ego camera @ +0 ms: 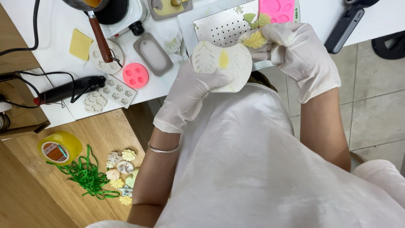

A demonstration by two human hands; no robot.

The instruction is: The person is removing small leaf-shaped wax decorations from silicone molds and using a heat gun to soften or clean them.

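Observation:
Both hands wear thin white gloves. My left hand (192, 90) grips a white flexible mould (219, 63) with leaf-shaped hollows, bending it; one hollow shows a yellow patch. My right hand (301, 52) pinches a small yellow cast leaf (255, 40) at the mould's upper right edge. A silver bangle sits on my left wrist. Two pale green leaves (257, 19) lie on the perforated metal tray (219, 27) just beyond the hands.
The white table holds a round pink mould (135, 75), a grey oblong mould (152, 54), a flat white flower mould (118, 90), a black tool with cable (69, 89), a hotplate (120, 14) and pan. The lower wooden surface carries cast flowers (120, 173), green string (86, 175) and a yellow jar (59, 147).

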